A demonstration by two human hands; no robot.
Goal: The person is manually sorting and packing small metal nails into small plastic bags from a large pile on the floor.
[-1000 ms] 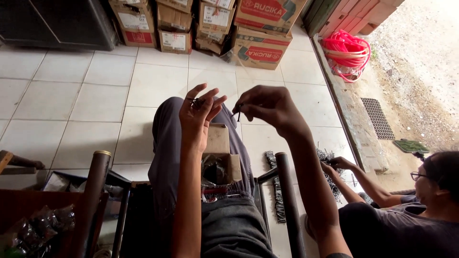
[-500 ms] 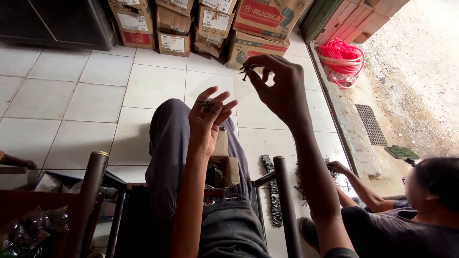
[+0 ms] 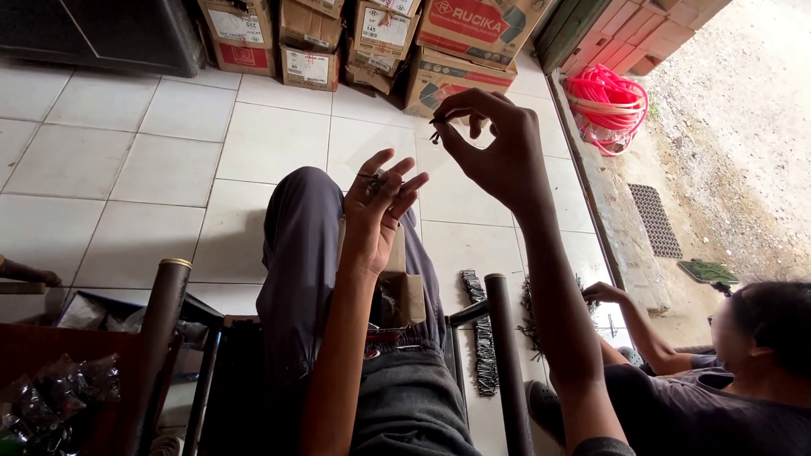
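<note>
Above the lap, right hand [image 3: 498,152] pinches what looks like a screw [image 3: 434,135]

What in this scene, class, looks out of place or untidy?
Dark nails lie on the floor tiles by the chair, some in a row, some in a loose heap beside another person's hand. A pink hose coil sits tangled at the doorway. Nothing looks damaged.

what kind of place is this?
Probably a hardware shop's storefront or stockroom opening onto a gravel yard: stacked cardboard cartons, a coiled pink hose at the doorway, and rows of small dark metal parts on the white tiled floor.
</note>
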